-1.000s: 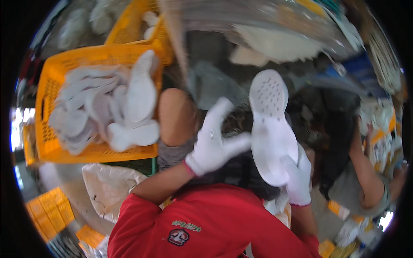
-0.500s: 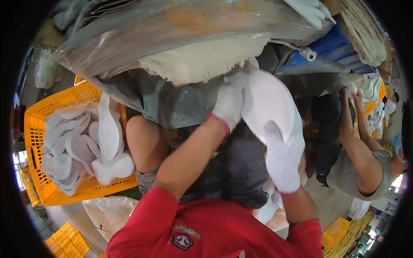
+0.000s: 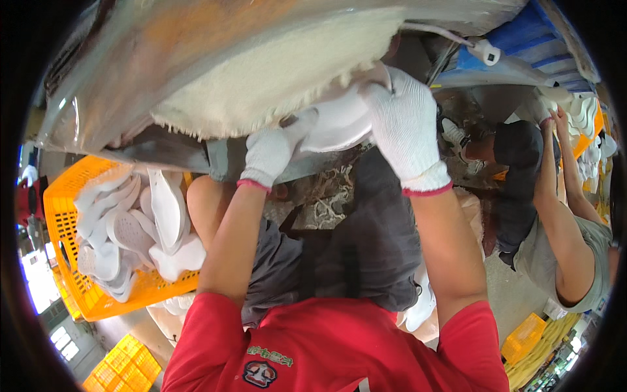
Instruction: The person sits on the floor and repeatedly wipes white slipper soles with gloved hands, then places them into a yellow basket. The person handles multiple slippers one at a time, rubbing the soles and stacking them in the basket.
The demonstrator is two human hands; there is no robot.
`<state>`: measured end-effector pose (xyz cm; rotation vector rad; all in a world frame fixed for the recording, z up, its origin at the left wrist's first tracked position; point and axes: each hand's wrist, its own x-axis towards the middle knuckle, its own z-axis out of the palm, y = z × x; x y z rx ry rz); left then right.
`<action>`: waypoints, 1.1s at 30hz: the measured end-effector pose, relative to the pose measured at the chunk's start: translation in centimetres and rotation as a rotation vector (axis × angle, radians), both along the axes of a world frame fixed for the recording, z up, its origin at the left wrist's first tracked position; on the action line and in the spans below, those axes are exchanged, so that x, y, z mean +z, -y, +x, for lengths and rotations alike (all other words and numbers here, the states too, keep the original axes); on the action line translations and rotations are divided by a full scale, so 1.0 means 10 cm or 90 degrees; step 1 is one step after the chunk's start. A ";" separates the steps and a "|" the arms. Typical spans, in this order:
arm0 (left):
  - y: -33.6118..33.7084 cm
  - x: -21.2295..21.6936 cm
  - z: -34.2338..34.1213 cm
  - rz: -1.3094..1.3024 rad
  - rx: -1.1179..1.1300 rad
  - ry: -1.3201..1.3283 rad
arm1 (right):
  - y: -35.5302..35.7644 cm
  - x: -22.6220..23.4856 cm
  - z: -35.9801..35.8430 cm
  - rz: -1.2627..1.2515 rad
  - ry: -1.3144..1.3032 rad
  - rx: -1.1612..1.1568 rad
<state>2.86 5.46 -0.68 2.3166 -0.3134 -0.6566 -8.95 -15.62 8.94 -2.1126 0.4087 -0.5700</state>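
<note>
A white shoe insole lies lengthwise between my two gloved hands, just under a cream cloth buffing wheel with a frayed rim. Its upper edge meets or nearly meets the wheel; I cannot tell whether they touch. My left hand, in a white knit glove, is closed on the insole's left end. At the other end my right hand, gloved alike, grips with the thumb toward the wheel and the back of the hand facing up. Part of the insole is hidden behind the fingers.
An orange basket piled with white insoles stands at my left. Plastic-covered housing surrounds the wheel. A white cable connector hangs upper right. Another person works at the right beside more insoles. Orange crates sit lower left.
The insole has turned from upright on the right to lying across under the wheel. My left hand has moved left and down, my right hand up. The view has shifted closer to the wheel.
</note>
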 end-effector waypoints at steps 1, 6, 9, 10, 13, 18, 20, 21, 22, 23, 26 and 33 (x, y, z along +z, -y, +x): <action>-0.08 0.10 -0.09 0.019 -0.010 0.002 | 0.03 -0.06 0.06 -0.075 0.011 0.030; -0.07 0.37 -0.36 -0.346 -0.126 -0.094 | -0.01 0.00 0.29 -0.042 -0.094 0.007; 0.20 0.40 -0.63 -0.504 0.072 -0.416 | -0.20 0.30 0.20 0.276 -0.131 -0.039; 0.35 0.40 -0.69 -0.632 0.123 -0.414 | -0.24 0.43 0.03 0.252 -0.124 0.019; 0.72 0.36 -0.83 -0.713 0.264 -0.410 | -0.41 0.66 -0.56 0.128 -0.240 0.034; 1.19 0.39 -0.83 -0.507 0.328 -0.334 | -0.40 0.50 -1.04 0.163 -0.055 -0.139; 1.28 0.35 -0.73 -0.523 0.337 -0.375 | -0.36 0.40 -0.94 0.113 -0.045 -0.183; 1.32 0.31 -0.68 -0.515 0.303 -0.290 | -0.34 0.36 -0.86 0.069 -0.007 -0.177; 1.33 0.24 -0.59 -0.518 0.247 -0.194 | -0.34 0.33 -0.78 0.098 -0.019 -0.199; 1.36 0.15 -0.50 -0.430 0.199 -0.101 | -0.33 0.31 -0.70 0.107 -0.002 -0.204; 1.43 -0.19 -0.25 -0.363 0.169 0.148 | -0.30 0.19 -0.54 0.044 -0.017 -0.188; 1.15 -0.31 0.05 -0.676 0.221 -0.480 | -0.03 -0.18 -0.20 0.034 -0.035 -0.157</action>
